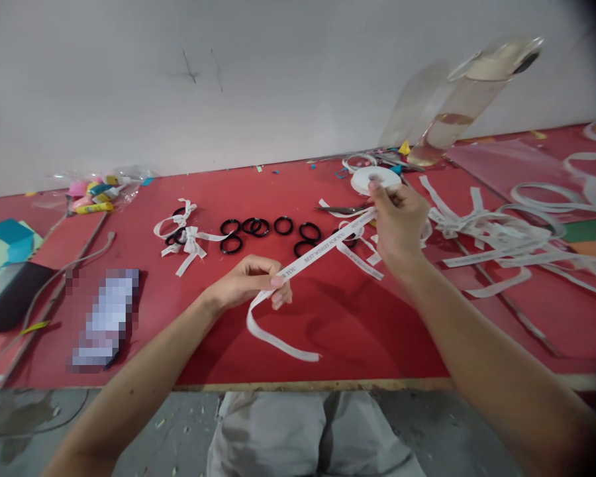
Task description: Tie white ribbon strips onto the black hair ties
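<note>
A white printed ribbon (322, 249) is stretched between my two hands above the red table. My left hand (258, 281) pinches it, and its loose end curls down below the fingers. My right hand (397, 215) grips the ribbon's other part near the white ribbon roll (376, 179), thumb touching the roll's front. Scissors (340, 210) lie just left of my right hand, partly hidden. Several black rings (283, 225) lie beyond the ribbon. To their left sit ribbon bows (191, 246) with black rings.
A tall clear bottle (449, 122) stands at the back right. Loose ribbon strips (496, 232) cover the right side. At the left are a blurred-out phone-like object (104, 318), a cable (74, 265), a dark case (14, 295) and a plastic bag of coloured items (97, 193).
</note>
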